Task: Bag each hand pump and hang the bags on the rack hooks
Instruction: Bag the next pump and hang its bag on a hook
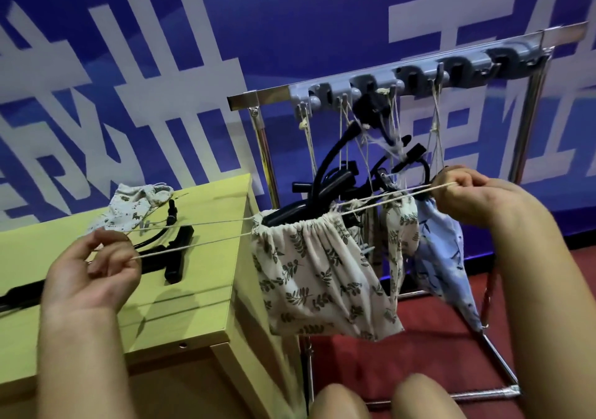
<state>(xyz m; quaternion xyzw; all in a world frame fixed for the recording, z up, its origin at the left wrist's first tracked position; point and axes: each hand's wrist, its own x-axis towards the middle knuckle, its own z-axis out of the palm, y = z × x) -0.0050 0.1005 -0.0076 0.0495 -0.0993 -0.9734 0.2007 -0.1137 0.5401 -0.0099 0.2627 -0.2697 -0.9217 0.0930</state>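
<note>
A cream leaf-print drawstring bag [319, 276] hangs in mid-air between my hands, with a black hand pump's handle [290, 213] sticking out of its gathered mouth. My left hand [93, 267] pinches the bag's cords on the left, and my right hand [464, 192] grips the cords on the right; the cords are stretched taut. Behind it, a metal rack with a grey hook strip [403, 79] carries several bagged pumps on strings, among them a blue bag [442, 257]. Another black hand pump [175, 254] and an empty printed bag [135, 207] lie on the yellow-green table [193, 315].
The table's corner lies just left of the held bag. The rack's chrome legs and base bars [496, 357] stand on a red carpet. My knees [380, 399] show at the bottom. A blue banner wall with white characters is behind the rack.
</note>
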